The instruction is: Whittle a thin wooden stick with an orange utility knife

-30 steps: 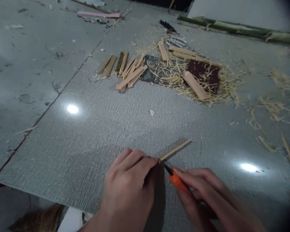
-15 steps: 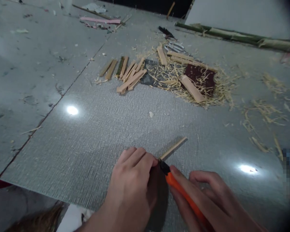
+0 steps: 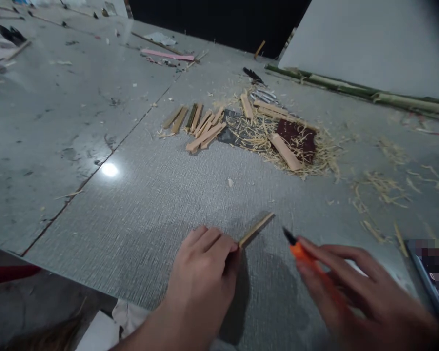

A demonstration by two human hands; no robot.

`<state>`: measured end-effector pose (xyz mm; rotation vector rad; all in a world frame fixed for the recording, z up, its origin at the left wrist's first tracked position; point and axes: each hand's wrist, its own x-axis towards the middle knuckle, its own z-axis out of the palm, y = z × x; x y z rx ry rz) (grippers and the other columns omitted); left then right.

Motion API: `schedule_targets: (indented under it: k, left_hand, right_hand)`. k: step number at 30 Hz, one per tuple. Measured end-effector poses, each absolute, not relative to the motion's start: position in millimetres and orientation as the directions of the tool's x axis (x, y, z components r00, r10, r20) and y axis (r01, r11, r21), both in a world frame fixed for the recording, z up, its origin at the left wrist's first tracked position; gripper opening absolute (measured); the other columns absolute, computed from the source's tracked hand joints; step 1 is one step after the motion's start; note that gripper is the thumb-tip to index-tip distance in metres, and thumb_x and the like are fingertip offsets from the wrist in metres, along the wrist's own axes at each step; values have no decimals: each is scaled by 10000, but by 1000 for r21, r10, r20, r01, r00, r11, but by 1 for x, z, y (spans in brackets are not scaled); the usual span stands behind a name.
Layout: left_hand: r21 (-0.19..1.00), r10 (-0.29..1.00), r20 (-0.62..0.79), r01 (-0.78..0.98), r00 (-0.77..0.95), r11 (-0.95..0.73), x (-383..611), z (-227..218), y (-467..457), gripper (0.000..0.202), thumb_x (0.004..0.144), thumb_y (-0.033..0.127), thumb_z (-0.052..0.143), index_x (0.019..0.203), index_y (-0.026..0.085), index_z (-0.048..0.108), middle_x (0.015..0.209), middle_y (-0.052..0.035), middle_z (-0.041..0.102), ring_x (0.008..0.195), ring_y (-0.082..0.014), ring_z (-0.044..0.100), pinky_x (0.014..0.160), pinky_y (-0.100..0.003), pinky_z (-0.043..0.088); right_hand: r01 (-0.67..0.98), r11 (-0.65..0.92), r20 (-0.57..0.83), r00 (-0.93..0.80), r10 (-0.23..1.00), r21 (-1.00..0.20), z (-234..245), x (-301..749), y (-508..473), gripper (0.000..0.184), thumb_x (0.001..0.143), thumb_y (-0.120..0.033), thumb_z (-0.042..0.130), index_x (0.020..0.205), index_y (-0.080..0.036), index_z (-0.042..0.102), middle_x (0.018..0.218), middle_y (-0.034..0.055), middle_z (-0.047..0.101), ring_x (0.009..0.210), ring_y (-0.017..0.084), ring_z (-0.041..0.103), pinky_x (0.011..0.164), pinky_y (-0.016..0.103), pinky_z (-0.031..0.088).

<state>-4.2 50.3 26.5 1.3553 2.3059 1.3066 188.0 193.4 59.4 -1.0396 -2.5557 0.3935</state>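
My left hand is closed around the near end of a thin bamboo stick, which points away to the upper right just above the grey floor mat. My right hand, blurred by motion, grips an orange utility knife with its black tip pointing up and left. The knife tip sits a short way to the right of the stick and does not touch it.
Several cut bamboo strips lie in a row farther back. Beside them a heap of shavings covers a dark red sheet. Green bamboo poles lie along the far wall. Loose shavings scatter at right.
The knife has come off the stick and moved right with my right hand. The left hand keeps hold of the stick. The view has tilted up a little.
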Motion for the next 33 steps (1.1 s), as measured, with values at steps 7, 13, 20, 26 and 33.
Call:
schedule_targets:
  k: [7,13,20,26,33]
  left_hand:
    - [761,788,228,609,-571,222,-4,29,48,215,916,13,699,827,199,758,774,-1,742,741,-190,629,738,-350,489]
    - [767,787,257,614,-561,187,-7,27,47,275,897,-36,638,844,198,773,768,-6,756,730,-191,638,668,-320,500]
    - [752,793,266,633,-548,185,-8,28,48,285,916,-23,615,862,203,780,751,-4,746,703,-185,634,671,-323,503]
    - [748,793,287,643,-538,166,-6,26,48,270,897,-38,627,860,193,760,763,-2,742,700,-191,613,659,-337,489]
    - [751,821,246,636,-516,175,-9,31,49,289,788,-97,567,800,184,635,781,-12,705,709,-188,598,632,-325,449]
  right_hand:
    - [460,538,-31,-780,626,-707,60,167,167,288,1062,-407,625,1325,-346,723,1095,4,717,718,82,738,565,123,599]
    - [418,625,-33,-847,531,-659,59,164,174,312,1068,-378,617,1359,-323,713,1084,7,758,765,87,778,629,103,608]
    - [423,666,-23,-853,521,-615,61,164,171,273,1060,-401,619,1286,-335,757,1086,12,766,782,91,785,650,96,606]
    - [440,651,-67,-855,514,-619,61,165,174,324,1067,-403,602,1351,-331,741,1115,20,756,797,101,795,622,103,608]
    - [437,700,-41,-862,505,-565,67,160,172,305,1085,-441,564,1290,-345,769,1021,-9,756,666,69,761,577,102,584]
